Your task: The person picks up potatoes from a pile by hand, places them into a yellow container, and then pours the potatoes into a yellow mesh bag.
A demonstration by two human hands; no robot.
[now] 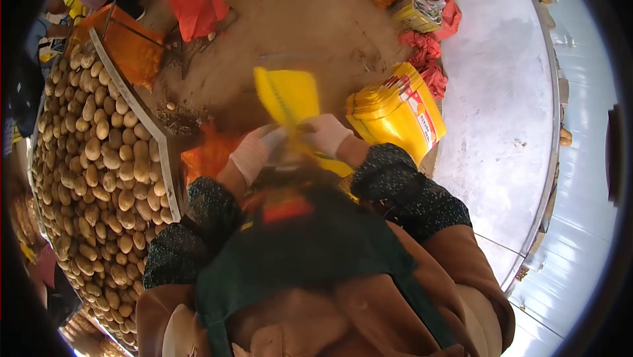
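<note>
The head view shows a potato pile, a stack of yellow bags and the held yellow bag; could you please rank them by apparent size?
Potato pile, largest
Stack of yellow bags
Held yellow bag, smallest, blurred

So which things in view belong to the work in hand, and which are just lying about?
In hand, or probably part of it:
- yellow bag, at the left hand and right hand
- stacked yellow bags
- heaped potatoes

Apparently lying about:
- crumpled red bags
- crate of scraps
</note>
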